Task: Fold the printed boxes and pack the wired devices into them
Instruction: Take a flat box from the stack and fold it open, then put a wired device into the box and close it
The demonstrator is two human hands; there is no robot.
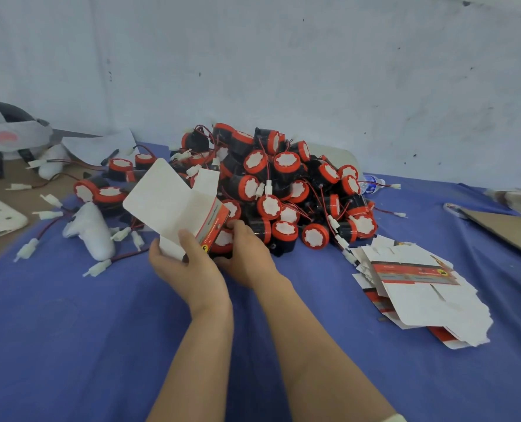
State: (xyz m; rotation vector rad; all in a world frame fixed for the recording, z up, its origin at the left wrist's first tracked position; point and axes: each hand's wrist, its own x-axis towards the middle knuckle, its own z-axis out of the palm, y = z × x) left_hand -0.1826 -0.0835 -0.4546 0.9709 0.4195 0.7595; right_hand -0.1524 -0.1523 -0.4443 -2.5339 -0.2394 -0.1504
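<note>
While left fingers (184, 242) pinch a half-folded box (170, 202) and right fingers (238, 226) curl round one device (223, 240), the pile (283, 184) beyond and flat boxes (420, 290) await.

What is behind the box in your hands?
The pile of red wired devices lies behind the box that the left hand holds. Its raised white flap covers some of them, so those are hidden. The right hand grips one device.
</note>
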